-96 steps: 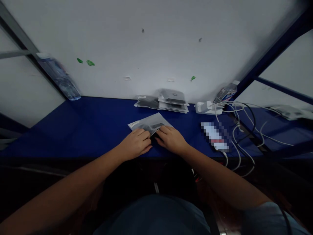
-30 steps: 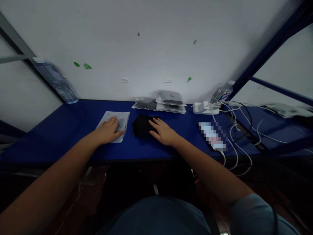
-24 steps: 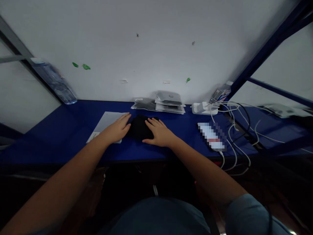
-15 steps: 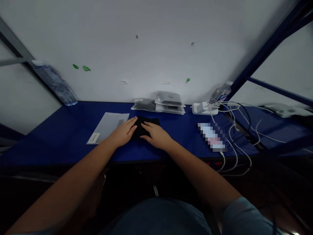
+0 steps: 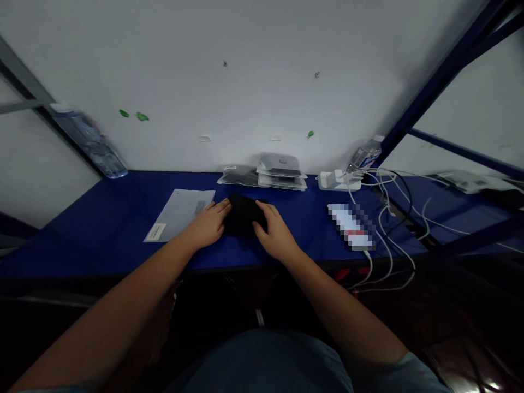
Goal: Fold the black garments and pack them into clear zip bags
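A dark, soft-looking black item (image 5: 244,215) lies between my hands near the middle of the blue table (image 5: 135,204). My left hand (image 5: 208,224) grips its left edge, thumb on the near side. On the opposite edge, my right hand (image 5: 275,229) holds it between thumb and fingers. Left of my left hand lies a translucent plastic bag (image 5: 176,214) with a white label at its lower corner; the fingers are beside its right edge.
Packed bags (image 5: 280,172) are stacked against the wall. At the right are a white power strip (image 5: 339,181), a phone (image 5: 351,226) with a cable, tangled white cords and a small bottle (image 5: 365,155). A large bottle (image 5: 92,143) leans at the left.
My right hand has moved right, from lying on top of the black item to gripping its right edge. The item's middle now looks raised. The view has shifted slightly.
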Action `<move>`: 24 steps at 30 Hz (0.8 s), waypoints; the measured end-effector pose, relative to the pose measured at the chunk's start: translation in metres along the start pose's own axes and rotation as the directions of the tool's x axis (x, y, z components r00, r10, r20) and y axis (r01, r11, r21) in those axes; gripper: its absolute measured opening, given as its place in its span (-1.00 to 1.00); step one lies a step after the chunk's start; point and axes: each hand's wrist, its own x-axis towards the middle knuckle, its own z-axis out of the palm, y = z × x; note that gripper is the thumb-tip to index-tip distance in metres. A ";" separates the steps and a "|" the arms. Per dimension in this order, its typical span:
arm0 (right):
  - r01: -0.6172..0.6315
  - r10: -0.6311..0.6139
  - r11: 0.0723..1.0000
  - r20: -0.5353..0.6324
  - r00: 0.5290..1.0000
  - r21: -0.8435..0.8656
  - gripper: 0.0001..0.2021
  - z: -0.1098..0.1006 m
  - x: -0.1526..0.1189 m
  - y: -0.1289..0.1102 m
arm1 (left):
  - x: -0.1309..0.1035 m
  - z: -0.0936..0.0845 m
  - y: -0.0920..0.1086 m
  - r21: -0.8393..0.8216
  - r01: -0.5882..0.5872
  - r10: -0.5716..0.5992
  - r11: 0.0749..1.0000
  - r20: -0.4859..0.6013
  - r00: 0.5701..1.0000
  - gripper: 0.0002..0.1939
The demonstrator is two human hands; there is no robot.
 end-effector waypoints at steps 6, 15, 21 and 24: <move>0.022 0.013 0.958 0.119 0.993 -0.288 -0.05 0.006 0.006 -0.019 | 0.000 0.000 0.001 -0.004 -0.102 0.102 0.995 0.015 0.995 -0.33; -0.050 0.045 0.985 -0.033 0.998 -0.166 -0.62 -0.003 0.011 -0.007 | 0.001 0.006 -0.004 0.008 -0.048 0.048 0.999 0.085 0.995 -0.24; -0.284 0.263 0.959 -0.340 0.903 -0.010 -0.60 -0.045 -0.010 0.026 | 0.001 0.009 -0.006 -0.018 -0.045 0.047 0.999 0.088 0.995 -0.22; -0.354 0.322 0.935 -0.341 0.883 -0.035 -0.30 -0.063 -0.028 0.042 | 0.001 0.011 -0.007 -0.016 -0.045 0.046 0.999 0.084 0.995 -0.23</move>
